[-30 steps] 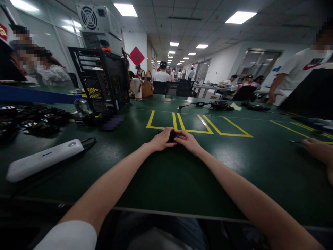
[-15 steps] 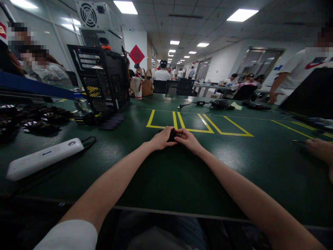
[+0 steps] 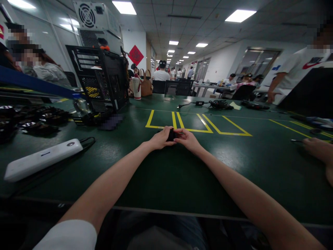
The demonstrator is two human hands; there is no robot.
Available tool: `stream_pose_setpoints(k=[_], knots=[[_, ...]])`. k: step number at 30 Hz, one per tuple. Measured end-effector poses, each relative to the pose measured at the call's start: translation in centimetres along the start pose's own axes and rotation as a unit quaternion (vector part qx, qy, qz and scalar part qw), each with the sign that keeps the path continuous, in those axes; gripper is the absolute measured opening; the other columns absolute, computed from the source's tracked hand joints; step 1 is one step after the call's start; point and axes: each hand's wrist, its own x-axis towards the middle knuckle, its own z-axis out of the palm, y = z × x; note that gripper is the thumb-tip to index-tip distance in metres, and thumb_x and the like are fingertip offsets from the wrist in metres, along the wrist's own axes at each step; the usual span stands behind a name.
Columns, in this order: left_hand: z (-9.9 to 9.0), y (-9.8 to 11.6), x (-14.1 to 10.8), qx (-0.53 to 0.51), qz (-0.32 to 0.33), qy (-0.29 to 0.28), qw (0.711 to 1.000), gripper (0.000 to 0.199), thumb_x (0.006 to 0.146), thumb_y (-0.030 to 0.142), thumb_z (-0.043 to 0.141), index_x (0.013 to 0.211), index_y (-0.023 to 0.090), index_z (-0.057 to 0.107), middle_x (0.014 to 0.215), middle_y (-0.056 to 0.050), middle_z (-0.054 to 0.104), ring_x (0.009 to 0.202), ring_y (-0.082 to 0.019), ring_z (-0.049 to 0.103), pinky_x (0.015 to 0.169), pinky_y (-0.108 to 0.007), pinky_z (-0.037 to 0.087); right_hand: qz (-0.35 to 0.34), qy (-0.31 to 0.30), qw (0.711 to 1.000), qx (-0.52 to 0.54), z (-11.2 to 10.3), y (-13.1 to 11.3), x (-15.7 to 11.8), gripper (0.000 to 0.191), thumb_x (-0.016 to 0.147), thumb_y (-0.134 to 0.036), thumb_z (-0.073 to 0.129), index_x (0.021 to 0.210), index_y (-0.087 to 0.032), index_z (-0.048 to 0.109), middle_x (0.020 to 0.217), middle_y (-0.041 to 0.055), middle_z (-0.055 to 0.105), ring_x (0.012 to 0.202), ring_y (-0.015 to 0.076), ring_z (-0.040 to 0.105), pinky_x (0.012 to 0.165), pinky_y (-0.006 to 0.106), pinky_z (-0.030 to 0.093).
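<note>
A small black object (image 3: 171,135) is between my two hands, just in front of the yellow tape outlines (image 3: 182,130) on the green table (image 3: 171,180). My left hand (image 3: 163,138) is closed around its left side. On the right, my right hand (image 3: 185,138) pinches its edge with thumb and fingers. The fingers cover much of the object, and its details are too dark to make out.
A white elongated device (image 3: 44,159) with a black strap lies at left. Behind it are black parts (image 3: 33,119), a bottle (image 3: 81,105) and an open computer case (image 3: 104,76). Black cables (image 3: 220,104) lie at the back. Another person's hand (image 3: 318,149) is at right.
The view has shifted very slightly. Both hands stay around the black object, with no clear change in their grip.
</note>
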Motion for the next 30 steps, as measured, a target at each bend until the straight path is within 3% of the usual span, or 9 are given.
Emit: stream_pose_setpoints(k=[6,11,21,26,30], knots=[[-0.2,0.0,0.1,-0.016,0.004,-0.004,1.0,0.062,0.069,0.046,0.054,0.117,0.018,0.024,0.111,-0.011,0.039,0.098,-0.025,0.048,0.081,-0.04,0.041,-0.046,-0.008,0.999,-0.027,-0.1,-0.5,0.0,0.025,0.06,-0.013,0.064,0.08,-0.02,0.051,0.103,0.0018,0.049,0.1,0.0163,0.05,0.095,0.038,0.035],[-0.2,-0.1,0.1,-0.02,0.002,-0.011,1.0,0.063,0.069,0.049,0.053,0.117,0.019,0.025,0.112,-0.01,0.038,0.101,-0.026,0.047,0.082,-0.04,0.041,-0.069,-0.025,0.989,-0.126,0.0,-1.1,-0.2,0.029,0.062,-0.01,0.059,0.085,-0.022,0.048,0.102,0.0017,0.045,0.102,0.0169,0.045,0.092,0.038,0.038],[-0.2,0.1,0.1,-0.027,-0.014,-0.013,0.999,0.063,0.069,0.05,0.053,0.117,0.018,0.026,0.114,-0.011,0.039,0.102,-0.025,0.046,0.083,-0.038,0.04,-0.172,0.008,0.915,-0.365,1.4,-1.5,-1.1,0.04,0.062,0.0,0.047,0.097,-0.021,0.041,0.104,0.0065,0.037,0.101,0.0202,0.04,0.091,0.042,0.037],[-0.3,-0.3,0.4,-0.048,-0.08,-0.051,0.994,0.061,0.07,0.054,0.049,0.116,0.019,0.03,0.113,-0.01,0.044,0.1,-0.024,0.048,0.08,-0.037,0.041,-0.153,0.021,0.902,-0.404,1.2,-1.0,-1.2,0.043,0.062,-0.003,0.047,0.101,-0.019,0.039,0.103,0.0083,0.036,0.1,0.0215,0.04,0.09,0.041,0.037],[-0.4,-0.6,0.6,-0.08,-0.128,-0.086,0.985,0.061,0.069,0.058,0.047,0.112,0.018,0.035,0.107,-0.009,0.049,0.094,-0.023,0.05,0.077,-0.035,0.042,-0.057,0.065,0.903,-0.422,0.2,0.1,-0.9,0.053,0.061,-0.013,0.054,0.11,-0.014,0.033,0.107,0.012,0.037,0.101,0.0228,0.041,0.091,0.04,0.036]])
